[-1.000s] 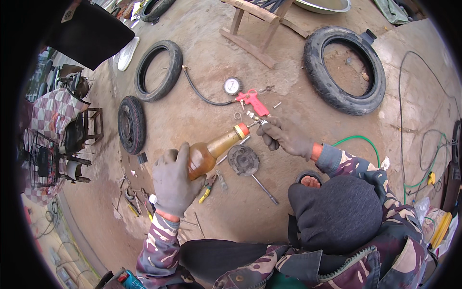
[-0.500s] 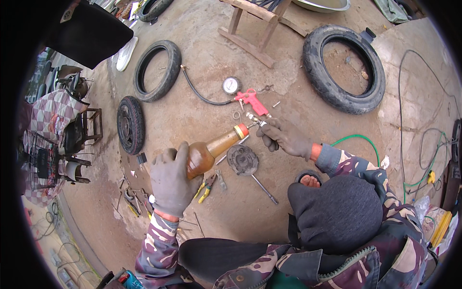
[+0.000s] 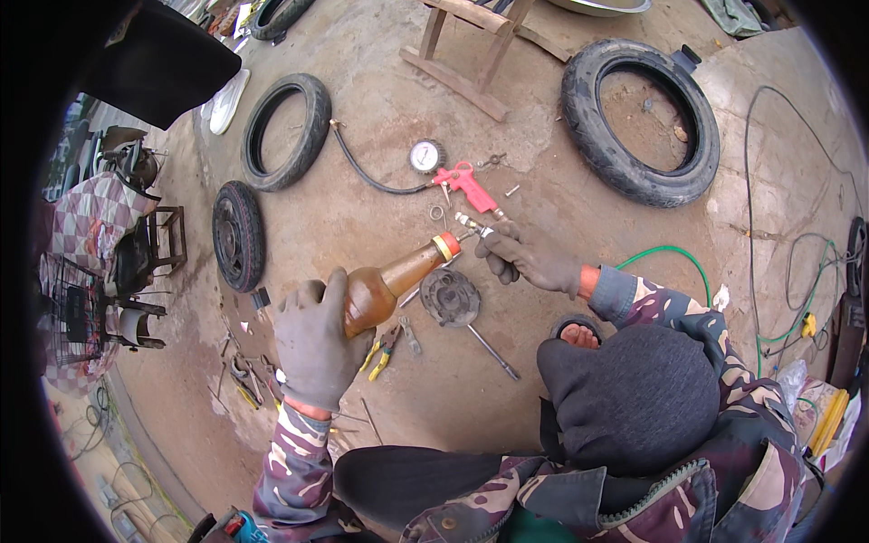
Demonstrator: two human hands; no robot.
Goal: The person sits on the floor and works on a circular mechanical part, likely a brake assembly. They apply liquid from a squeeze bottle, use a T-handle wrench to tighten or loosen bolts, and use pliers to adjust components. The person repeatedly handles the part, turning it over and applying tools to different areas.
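My gloved left hand [image 3: 319, 348] is wrapped round a brown bottle [image 3: 369, 303] tilted with its neck up to the right. The bottle's cap is red above a yellow band, and a thin spout sticks out of it. In my gloved right hand [image 3: 532, 257], closed at the fingertips, is a small metal fitting [image 3: 467, 221] with a pale section. The spout's end lies close to the fitting; whether they touch I cannot tell. Just beyond lies a red tire inflator gun [image 3: 466, 188] with a round gauge [image 3: 425, 156]. A round dark metal part [image 3: 450, 297] rests below the bottle's neck.
Several tires lie around, including a big one [image 3: 579, 127] at the far right and a small wheel [image 3: 239, 237] at the left. Yellow-handled pliers [image 3: 384, 355] and a rod [image 3: 495, 353] are on the ground. A wooden stand [image 3: 457, 77] stands ahead; a green hose [image 3: 674, 251] runs at right.
The whole view has shifted slightly, so the ground things sit a little further left and up. Both hands keep their holds, the bottle and fitting still close together.
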